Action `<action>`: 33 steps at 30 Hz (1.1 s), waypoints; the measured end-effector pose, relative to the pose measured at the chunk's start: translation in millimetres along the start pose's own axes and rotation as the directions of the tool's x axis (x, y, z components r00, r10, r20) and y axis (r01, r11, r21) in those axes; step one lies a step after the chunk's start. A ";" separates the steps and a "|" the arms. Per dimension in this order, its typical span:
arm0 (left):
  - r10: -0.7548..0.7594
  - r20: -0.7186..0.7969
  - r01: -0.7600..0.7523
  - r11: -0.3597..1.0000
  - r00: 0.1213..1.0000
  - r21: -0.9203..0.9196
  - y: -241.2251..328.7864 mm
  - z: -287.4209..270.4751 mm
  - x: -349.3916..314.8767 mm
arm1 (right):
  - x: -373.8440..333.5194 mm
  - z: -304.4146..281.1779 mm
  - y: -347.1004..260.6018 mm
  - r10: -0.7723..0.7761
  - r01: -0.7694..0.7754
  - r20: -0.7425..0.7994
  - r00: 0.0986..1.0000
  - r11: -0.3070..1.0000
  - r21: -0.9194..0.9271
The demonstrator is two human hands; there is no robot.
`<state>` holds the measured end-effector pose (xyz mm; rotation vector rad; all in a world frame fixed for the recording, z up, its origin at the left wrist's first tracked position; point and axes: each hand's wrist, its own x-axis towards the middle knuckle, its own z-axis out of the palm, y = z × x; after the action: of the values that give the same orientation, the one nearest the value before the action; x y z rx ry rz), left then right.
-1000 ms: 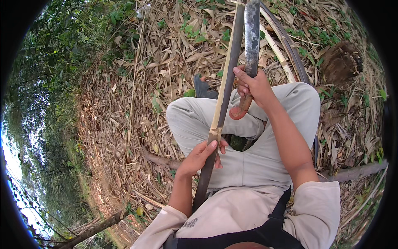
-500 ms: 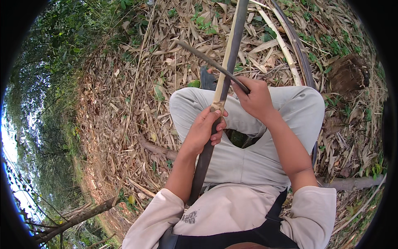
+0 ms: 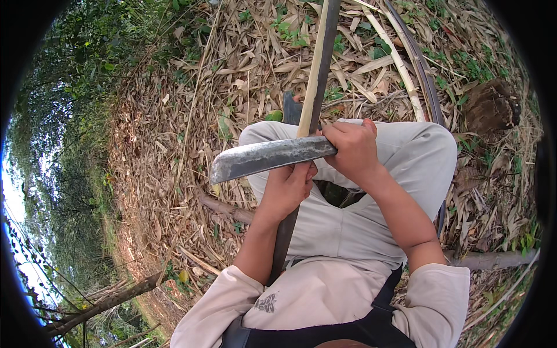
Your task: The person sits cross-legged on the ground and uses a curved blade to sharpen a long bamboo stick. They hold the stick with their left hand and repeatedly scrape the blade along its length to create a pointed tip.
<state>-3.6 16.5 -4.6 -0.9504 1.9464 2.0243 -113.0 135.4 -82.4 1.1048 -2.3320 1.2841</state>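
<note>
My left hand (image 3: pixel 284 194) is wrapped round a long split bamboo strip (image 3: pixel 319 75), dark on one side and pale where the wood is bare. The strip slopes from above my knees down past my left forearm toward my waist. Closed round the handle end of a machete (image 3: pixel 270 159) is my right hand (image 3: pixel 355 146), just above and right of the left. The machete's broad, worn grey blade lies flat to view across the strip and points left, covering part of my left hand. Whether its edge touches the wood cannot be made out.
Dry leaves (image 3: pixel 174 151) cover the ground. Beyond my right knee lie a pale strip (image 3: pixel 397 61) and a dark curved strip (image 3: pixel 420 64). A cut stump (image 3: pixel 490 106) stands at the right, and a branch (image 3: pixel 493 259) lies below it. Bushes (image 3: pixel 69 116) grow at the left.
The machete has come down along the strip toward my left hand and turned, so its broad side now shows. My right hand has rolled with it; my left hand keeps hold of the strip.
</note>
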 end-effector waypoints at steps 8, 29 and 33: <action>0.306 -0.015 -0.284 0.900 0.952 0.330 -18.5 2.2 -2.5 | -0.2 8.0 8.6 -0.006 0.006 -0.067 0.998 1.000 0.008; 0.007 -0.002 -0.007 0.985 1.000 -0.171 29.7 -21.9 -8.6 | 1.7 -6.1 30.2 0.324 -0.330 0.069 0.944 0.907 0.260; 0.034 0.091 -0.019 0.988 0.995 -0.154 28.0 -5.5 -8.0 | 5.2 3.6 17.6 0.089 -0.078 -0.057 0.994 0.980 0.184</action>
<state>-10.6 10.1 23.5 -0.8477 1.7872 2.2174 -128.8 135.5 -92.4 1.0090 -2.2721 1.5658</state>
